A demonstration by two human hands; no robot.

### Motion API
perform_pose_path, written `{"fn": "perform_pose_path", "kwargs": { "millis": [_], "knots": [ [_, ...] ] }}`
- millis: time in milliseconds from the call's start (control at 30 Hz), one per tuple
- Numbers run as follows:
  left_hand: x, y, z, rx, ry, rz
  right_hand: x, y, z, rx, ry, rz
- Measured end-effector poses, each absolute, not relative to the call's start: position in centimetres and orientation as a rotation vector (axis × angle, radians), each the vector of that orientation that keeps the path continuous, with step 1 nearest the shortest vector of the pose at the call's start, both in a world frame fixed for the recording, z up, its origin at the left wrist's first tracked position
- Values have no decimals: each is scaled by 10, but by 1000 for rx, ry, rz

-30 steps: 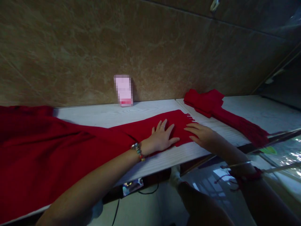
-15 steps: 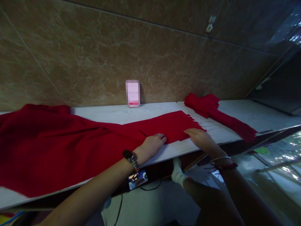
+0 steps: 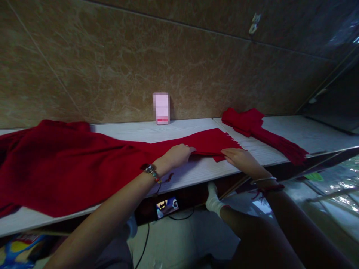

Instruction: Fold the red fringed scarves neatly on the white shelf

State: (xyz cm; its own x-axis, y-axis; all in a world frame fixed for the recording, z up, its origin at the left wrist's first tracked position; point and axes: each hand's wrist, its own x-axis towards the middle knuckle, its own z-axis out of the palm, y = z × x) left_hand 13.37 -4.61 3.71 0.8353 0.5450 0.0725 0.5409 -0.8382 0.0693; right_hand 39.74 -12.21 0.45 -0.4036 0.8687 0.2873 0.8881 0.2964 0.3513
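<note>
A long red scarf [image 3: 84,160] lies along the white tabletop, wide and rumpled at the left, narrower and folded at the fringed right end. My left hand [image 3: 178,155] is closed on the front edge of its narrow part, with the fingertips partly hidden against the cloth. Close to the fringe, my right hand [image 3: 238,157] pinches the near edge of the same scarf. A small corner of the lower layer shows under the fold between my hands. Farther right lies a second red fringed cloth [image 3: 246,123], bunched at one end, its fringe reaching the front edge.
A pink-screened phone [image 3: 161,108] leans on the brown tiled wall [image 3: 120,67] behind the tabletop [image 3: 120,130]. Below the front edge are a lit screen [image 3: 167,207], a dark cable [image 3: 146,239] and a foot in a white sock [image 3: 214,200]. A hook [image 3: 254,24] is on the wall.
My left hand has moved away from me with the scarf's near edge, folding it back and baring more tabletop in front. My right hand stays near the fringe. The view has shifted slightly.
</note>
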Motion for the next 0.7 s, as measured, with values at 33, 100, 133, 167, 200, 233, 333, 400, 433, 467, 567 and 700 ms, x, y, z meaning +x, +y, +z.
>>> {"fn": "perform_pose_path", "kwargs": {
  "millis": [33,100,133,167,200,233,333,400,433,467,567,700],
  "knots": [
    [133,-47,38,2992,873,134,397,-122,5,-1694,-2499,-725],
    [131,-48,38,3052,850,124,397,-122,6,-1708,-2485,-743],
    [130,-49,38,3084,837,108,398,-122,5,-1715,-2465,-760],
    [129,-50,38,3115,823,81,399,-122,5,-1720,-2438,-784],
    [129,-52,38,3143,816,44,400,-122,4,-1721,-2403,-811],
    [128,-55,38,3165,818,5,402,-123,3,-1717,-2364,-839],
    [127,-65,38,3202,849,-64,407,-126,0,-1681,-2271,-884],
    [129,-74,35,3207,853,-102,410,-129,-3,-1647,-2280,-874],
    [129,-78,32,3204,856,-125,411,-130,-5,-1626,-2308,-861],
    [130,-82,29,3197,874,-151,411,-131,-8,-1607,-2339,-847],
    [132,-92,21,3153,971,-209,412,-134,-15,-1594,-2383,-797],
    [131,-97,22,3059,1081,-229,410,-132,-13,-1630,-2311,-664]
  ]
}}
